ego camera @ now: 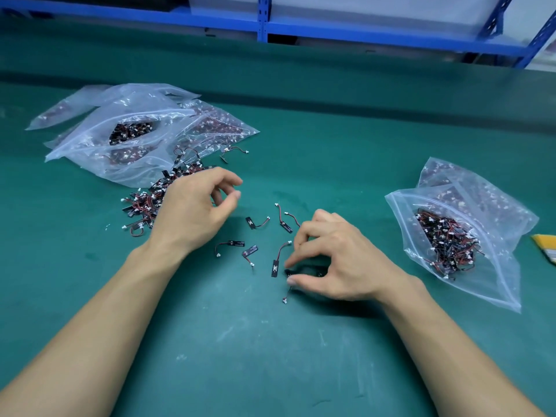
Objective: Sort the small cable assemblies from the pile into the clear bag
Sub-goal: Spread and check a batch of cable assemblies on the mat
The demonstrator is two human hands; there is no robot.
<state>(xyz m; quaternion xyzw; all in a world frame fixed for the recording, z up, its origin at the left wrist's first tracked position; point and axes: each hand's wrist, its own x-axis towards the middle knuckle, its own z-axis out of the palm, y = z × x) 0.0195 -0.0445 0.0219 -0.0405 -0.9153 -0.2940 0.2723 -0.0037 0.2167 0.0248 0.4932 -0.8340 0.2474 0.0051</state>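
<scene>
Green matting covered the worktop [301, 350], and on it lay the pile [144, 204] of small cable assemblies: black tabs with red-and-black leads and white plugs. Just beyond the pile sat a heap of clear bags [135, 130], several with assemblies inside. The left hand [192, 212] hovered over the pile's right edge, its grip slack, with the fingers gently curled round nothing. Right of the pile a few loose assemblies [255, 222] lay scattered singly. Farther right of the pile, the right hand [334, 257] had its grip closed in a pinch, thumb and forefinger on one cable assembly [288, 272], whose lead and white plug trailed toward the person. Well to the right of the pile lay the clear bag [481, 284], partly filled with assemblies.
</scene>
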